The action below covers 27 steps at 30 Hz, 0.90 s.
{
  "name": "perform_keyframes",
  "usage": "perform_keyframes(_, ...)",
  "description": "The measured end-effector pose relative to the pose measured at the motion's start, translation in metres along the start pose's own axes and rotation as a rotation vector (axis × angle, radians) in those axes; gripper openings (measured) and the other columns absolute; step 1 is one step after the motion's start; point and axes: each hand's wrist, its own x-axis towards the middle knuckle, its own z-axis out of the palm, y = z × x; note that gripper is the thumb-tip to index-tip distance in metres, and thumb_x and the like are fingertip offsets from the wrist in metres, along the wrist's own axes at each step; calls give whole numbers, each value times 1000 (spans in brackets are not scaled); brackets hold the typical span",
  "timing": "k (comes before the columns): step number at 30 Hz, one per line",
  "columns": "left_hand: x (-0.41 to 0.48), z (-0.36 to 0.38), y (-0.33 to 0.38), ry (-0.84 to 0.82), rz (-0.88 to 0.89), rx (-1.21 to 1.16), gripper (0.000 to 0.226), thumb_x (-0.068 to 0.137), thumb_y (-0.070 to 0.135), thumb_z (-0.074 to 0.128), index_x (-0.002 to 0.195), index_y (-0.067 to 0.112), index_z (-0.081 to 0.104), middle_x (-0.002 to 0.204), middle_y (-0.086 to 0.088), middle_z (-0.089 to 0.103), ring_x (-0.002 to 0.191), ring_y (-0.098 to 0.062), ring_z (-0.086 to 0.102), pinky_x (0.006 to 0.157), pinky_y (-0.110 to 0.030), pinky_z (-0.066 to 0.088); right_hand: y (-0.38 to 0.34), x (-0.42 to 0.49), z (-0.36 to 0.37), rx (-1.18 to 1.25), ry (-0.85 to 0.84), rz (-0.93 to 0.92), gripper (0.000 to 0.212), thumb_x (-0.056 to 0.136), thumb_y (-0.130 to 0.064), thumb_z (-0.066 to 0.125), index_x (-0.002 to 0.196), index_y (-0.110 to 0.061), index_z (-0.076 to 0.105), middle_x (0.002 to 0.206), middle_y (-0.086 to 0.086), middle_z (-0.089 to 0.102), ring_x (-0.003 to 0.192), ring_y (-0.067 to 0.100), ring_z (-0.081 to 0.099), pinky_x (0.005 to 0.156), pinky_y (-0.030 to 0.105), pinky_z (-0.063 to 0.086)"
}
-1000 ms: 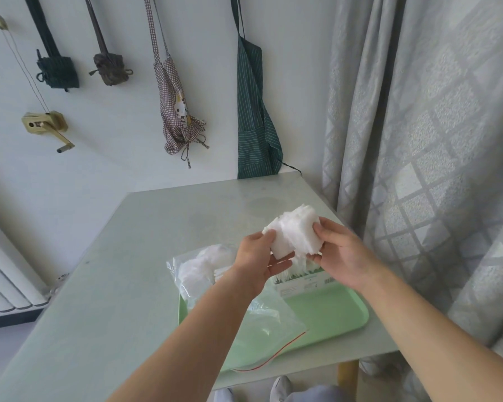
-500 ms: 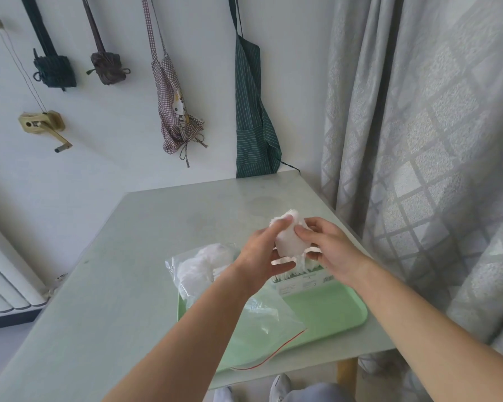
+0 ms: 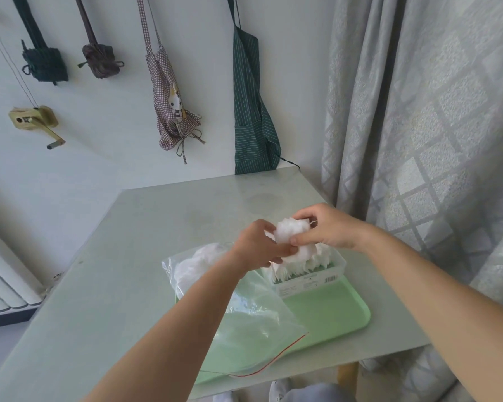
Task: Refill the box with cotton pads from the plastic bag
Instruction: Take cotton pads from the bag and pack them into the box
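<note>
A stack of white cotton pads (image 3: 291, 234) is held between both hands just above a clear plastic box (image 3: 311, 281). My left hand (image 3: 259, 245) grips the stack from the left and underneath. From the right and on top, my right hand (image 3: 325, 226) pinches it. The box stands on a green tray (image 3: 331, 311) and holds several upright white pads (image 3: 296, 265). A clear plastic bag (image 3: 215, 280) with a red zip strip lies on the tray's left part, with more white pads (image 3: 198, 261) at its far end.
The tray sits near the front right of a pale grey table (image 3: 134, 256). A grey patterned curtain (image 3: 424, 117) hangs close along the table's right side. Aprons and bags hang on the wall behind. A white radiator (image 3: 0, 288) stands at the left.
The stack was held broad and flat a second ago. Both hands have since squeezed it narrower and lowered it toward the box, with my right hand shifted onto its top.
</note>
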Motion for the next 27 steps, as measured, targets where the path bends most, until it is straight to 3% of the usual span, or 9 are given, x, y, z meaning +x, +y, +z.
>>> perform_keyframes(3,10,-8,-10,22,39,76,42,74,35,83,105,17,61,95,-6,76,88,-23,74,75,-32,55,11,3,3,126,57,74,26,75,-26,82,95,-14,70,83,1,70,75,15,69,63,27,54)
perform_keyframes(6,25,-15,-23,134,155,286,26,79,27,80,100,17,68,99,0,72,93,-20,68,89,-32,54,26,0,10,440,133,191,30,79,-17,81,104,-7,67,97,9,71,80,16,71,64,26,57)
perform_keyframes(8,32,-14,-24,121,187,507,43,76,32,81,114,22,63,113,4,65,104,-17,60,94,-33,50,32,-2,16,565,164,243,36,78,-12,81,107,-2,62,105,14,70,86,21,72,69,33,60)
perform_keyframes(10,39,-10,-23,28,152,679,75,69,43,83,134,26,50,128,5,56,115,-19,54,98,-36,45,35,-3,23,635,189,278,34,77,-7,80,102,-3,58,101,15,68,82,24,71,64,37,61)
perform_keyframes(14,50,-1,-27,-138,22,825,106,64,51,84,150,26,27,148,0,44,133,-24,44,106,-40,40,37,-4,34,679,168,311,27,82,-2,72,106,-5,60,104,16,68,85,24,69,65,35,59)
perform_keyframes(16,52,2,-31,-128,15,908,100,65,52,83,147,24,33,143,0,50,129,-23,49,102,-39,44,40,-3,37,650,129,318,30,84,-6,70,113,-3,63,107,16,69,90,25,68,66,33,58)
perform_keyframes(20,53,5,-35,-32,75,1003,75,67,51,81,129,23,52,118,3,63,108,-21,59,83,-34,50,49,-1,43,519,80,298,25,85,-14,72,107,-4,67,106,17,70,90,27,71,63,33,58)
perform_keyframes(24,51,5,-38,12,100,995,66,72,42,79,131,25,53,120,-1,63,108,-23,60,84,-33,50,56,3,52,266,62,221,29,80,-25,76,103,-10,66,104,14,71,94,28,71,75,43,62)
perform_keyframes(27,50,5,-39,27,103,994,68,71,42,79,131,27,52,119,-1,64,105,-24,62,83,-33,51,52,6,52,29,50,175,48,62,-43,73,93,-8,62,80,2,59,70,20,60,64,32,53)
